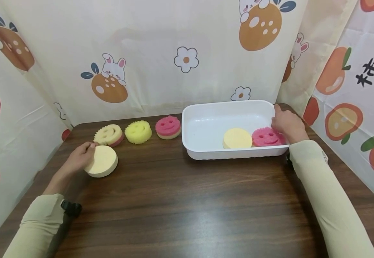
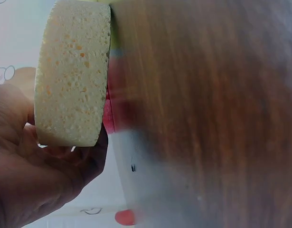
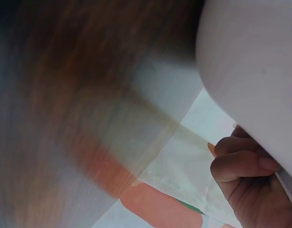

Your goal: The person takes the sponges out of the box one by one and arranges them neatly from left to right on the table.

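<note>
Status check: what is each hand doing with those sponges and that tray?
Left hand grips plain cream sponge on the table. Right hand holds white tray at its far right rim. Tray holds two sponges. Nothing between sponge and tray.

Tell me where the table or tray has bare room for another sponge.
The white tray is bare across its left and back; its front right corner holds a plain yellow sponge and a pink smiley sponge. The wooden table lies bare in front. Crowded: the back-left row of three smiley sponges, beside the left hand.
</note>
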Demonstrator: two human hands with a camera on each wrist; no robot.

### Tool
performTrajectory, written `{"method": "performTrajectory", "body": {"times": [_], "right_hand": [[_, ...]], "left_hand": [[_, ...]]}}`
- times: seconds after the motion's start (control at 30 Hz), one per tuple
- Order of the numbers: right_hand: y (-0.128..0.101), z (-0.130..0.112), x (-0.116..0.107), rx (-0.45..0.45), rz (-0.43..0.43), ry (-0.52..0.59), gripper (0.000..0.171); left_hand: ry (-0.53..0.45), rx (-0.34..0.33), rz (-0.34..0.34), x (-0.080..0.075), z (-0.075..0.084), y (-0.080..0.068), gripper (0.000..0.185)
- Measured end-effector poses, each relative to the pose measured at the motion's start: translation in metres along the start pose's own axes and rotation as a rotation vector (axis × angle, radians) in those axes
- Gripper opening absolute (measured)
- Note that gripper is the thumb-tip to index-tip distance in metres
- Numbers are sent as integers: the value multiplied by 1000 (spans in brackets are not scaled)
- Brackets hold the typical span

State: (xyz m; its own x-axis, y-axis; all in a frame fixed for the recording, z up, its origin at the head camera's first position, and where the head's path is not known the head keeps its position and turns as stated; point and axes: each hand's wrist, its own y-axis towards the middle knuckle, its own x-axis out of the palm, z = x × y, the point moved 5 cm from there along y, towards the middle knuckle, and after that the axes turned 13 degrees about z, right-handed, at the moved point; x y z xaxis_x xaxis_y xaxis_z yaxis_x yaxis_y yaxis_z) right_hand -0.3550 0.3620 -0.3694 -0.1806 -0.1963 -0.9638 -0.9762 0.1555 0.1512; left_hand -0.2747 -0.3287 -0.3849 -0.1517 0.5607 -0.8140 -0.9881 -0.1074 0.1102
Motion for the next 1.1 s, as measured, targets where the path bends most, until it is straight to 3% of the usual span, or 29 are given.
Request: {"method": "performTrajectory", "body": {"times": [0.37,1.1], "right_hand": [[0,1,-1,10,-4,13,69],[-1,2,2,18,-9,17,72]], "left_hand": [[2,-31,-68,5,-10,3,71],[44,-2,-69,5,-10,-2,70]]}}
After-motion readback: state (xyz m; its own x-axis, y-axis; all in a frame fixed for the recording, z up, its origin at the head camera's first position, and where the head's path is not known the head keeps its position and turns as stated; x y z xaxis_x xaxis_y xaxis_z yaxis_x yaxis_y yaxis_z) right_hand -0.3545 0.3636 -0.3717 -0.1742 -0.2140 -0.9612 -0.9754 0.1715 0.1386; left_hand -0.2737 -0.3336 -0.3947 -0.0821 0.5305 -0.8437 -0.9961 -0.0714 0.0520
